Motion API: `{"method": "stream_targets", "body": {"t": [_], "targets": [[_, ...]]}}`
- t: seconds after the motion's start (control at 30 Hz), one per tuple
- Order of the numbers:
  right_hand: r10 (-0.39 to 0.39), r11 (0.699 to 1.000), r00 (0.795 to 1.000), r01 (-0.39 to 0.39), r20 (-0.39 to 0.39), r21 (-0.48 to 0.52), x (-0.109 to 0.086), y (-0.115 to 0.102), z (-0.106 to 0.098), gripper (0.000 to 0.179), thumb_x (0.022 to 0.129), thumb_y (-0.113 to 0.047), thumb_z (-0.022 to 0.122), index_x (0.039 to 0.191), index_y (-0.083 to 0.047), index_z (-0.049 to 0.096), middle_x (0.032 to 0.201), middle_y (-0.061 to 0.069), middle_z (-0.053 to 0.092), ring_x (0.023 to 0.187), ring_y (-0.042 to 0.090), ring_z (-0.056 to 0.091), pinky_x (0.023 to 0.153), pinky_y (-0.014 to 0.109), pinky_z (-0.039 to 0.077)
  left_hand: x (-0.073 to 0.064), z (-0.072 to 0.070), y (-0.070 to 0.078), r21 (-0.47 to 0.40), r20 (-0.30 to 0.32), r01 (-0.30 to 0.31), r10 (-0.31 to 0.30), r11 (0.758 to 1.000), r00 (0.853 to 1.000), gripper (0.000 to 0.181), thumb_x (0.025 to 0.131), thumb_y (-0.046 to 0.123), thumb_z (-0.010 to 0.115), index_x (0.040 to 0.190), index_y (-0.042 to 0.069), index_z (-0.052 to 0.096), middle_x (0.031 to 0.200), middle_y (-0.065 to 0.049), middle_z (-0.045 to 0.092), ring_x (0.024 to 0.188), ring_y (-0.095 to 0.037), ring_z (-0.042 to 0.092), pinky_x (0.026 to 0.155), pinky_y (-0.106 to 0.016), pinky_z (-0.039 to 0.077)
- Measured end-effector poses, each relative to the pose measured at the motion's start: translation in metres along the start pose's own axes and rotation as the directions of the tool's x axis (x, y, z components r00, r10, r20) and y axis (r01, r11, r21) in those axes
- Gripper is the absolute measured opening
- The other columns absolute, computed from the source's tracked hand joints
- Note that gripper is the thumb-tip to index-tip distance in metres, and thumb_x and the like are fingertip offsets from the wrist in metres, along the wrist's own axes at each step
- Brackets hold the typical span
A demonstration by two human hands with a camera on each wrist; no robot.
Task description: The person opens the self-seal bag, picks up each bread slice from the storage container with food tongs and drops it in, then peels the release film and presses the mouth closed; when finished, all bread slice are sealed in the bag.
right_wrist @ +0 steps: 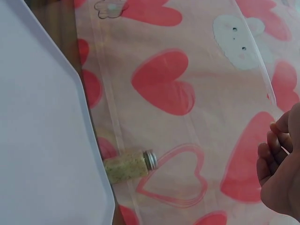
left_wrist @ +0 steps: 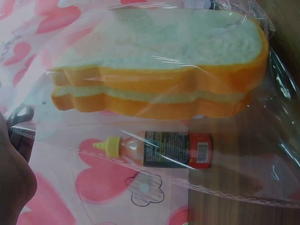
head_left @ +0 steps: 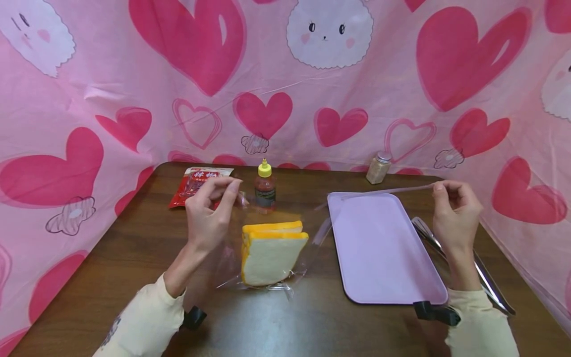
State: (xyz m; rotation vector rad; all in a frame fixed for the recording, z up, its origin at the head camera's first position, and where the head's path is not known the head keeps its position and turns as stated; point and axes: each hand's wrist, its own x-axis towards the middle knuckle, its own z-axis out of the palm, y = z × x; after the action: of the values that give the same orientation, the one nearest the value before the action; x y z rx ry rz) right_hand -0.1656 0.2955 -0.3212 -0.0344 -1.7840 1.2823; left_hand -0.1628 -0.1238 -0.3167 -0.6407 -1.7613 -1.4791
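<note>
My left hand (head_left: 208, 210) pinches the edge of a clear plastic bag (head_left: 225, 267) between thumb and fingertips, in the head view. Inside the bag stand two thick bread slices (head_left: 274, 260) with orange crusts; the left wrist view shows the bread (left_wrist: 164, 77) close up through the shiny film. Over the tray's right side, my right hand (head_left: 457, 213) is raised, thumb and index finger pinching the end of a thin clear plastic strip (head_left: 401, 189). That strip stretches leftward from the fingertips across the tray's far end. In the right wrist view, the strip (right_wrist: 262, 70) runs up from the fingers.
A lilac tray (head_left: 385, 248) lies right of the bread, with metal tongs (head_left: 488, 280) along its right side. Behind stand a yellow-capped sauce bottle (head_left: 265, 191), a red packet (head_left: 187, 186) and a small seasoning jar (head_left: 378, 168). A pink heart-print cloth (head_left: 392, 74) hangs around the table.
</note>
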Motion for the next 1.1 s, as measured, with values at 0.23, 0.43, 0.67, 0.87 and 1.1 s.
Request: {"method": "stream_targets", "body": {"t": [0.23,0.43,0.67,0.87,1.1], "targets": [[0.057,0.998,0.998,-0.058,-0.033,-0.022,0.001,0.013,-0.008,0.033,0.103,-0.007,0.061,0.085,-0.034,0.064,0.075,-0.022,0.059,0.069,0.003,0.051,0.066,0.014,0.041,-0.001,0.0,-0.002,0.022,-0.007,0.005,-0.005,1.0,1.0,0.009,0.098,-0.008,0.067,0.106,-0.009,0.071,0.072,-0.019,0.071,0.065,-0.001,0.067,0.062,-0.014,0.056],[0.097,0.993,0.995,-0.099,-0.035,-0.069,0.001,0.019,-0.012,0.031,0.104,-0.01,0.061,0.085,-0.034,0.063,0.075,-0.022,0.059,0.07,0.003,0.051,0.066,0.014,0.041,-0.002,0.002,-0.002,0.027,0.004,0.02,-0.02,0.999,1.0,0.009,0.098,-0.006,0.068,0.107,-0.007,0.071,0.074,-0.018,0.073,0.068,-0.002,0.069,0.065,-0.015,0.057],[0.154,0.988,0.981,-0.153,-0.118,0.013,0.006,0.026,-0.017,0.032,0.103,-0.007,0.061,0.081,-0.03,0.064,0.069,-0.017,0.059,0.066,0.004,0.051,0.059,0.014,0.037,-0.001,-0.002,-0.006,0.021,-0.015,-0.009,0.01,1.0,1.0,0.009,0.098,-0.01,0.066,0.106,-0.012,0.068,0.073,-0.022,0.072,0.068,0.0,0.07,0.064,-0.015,0.058],[0.196,0.973,0.97,-0.173,-0.147,0.152,0.008,0.031,-0.025,0.033,0.099,0.0,0.063,0.077,-0.023,0.069,0.065,-0.012,0.063,0.063,0.005,0.056,0.058,0.012,0.04,-0.001,-0.005,-0.01,0.049,0.001,-0.046,0.046,0.998,0.999,0.01,0.094,-0.015,0.067,0.104,-0.014,0.068,0.075,-0.023,0.074,0.072,0.007,0.07,0.056,-0.011,0.047],[0.19,0.982,0.977,-0.188,-0.097,0.022,0.012,0.034,-0.04,0.032,0.1,-0.002,0.062,0.08,-0.026,0.068,0.067,-0.018,0.064,0.065,-0.001,0.058,0.062,0.008,0.046,0.0,-0.004,-0.009,0.028,0.044,-0.089,0.088,0.996,0.995,0.013,0.092,-0.017,0.068,0.104,-0.014,0.067,0.075,-0.021,0.073,0.075,0.005,0.071,0.066,-0.012,0.056]]}}
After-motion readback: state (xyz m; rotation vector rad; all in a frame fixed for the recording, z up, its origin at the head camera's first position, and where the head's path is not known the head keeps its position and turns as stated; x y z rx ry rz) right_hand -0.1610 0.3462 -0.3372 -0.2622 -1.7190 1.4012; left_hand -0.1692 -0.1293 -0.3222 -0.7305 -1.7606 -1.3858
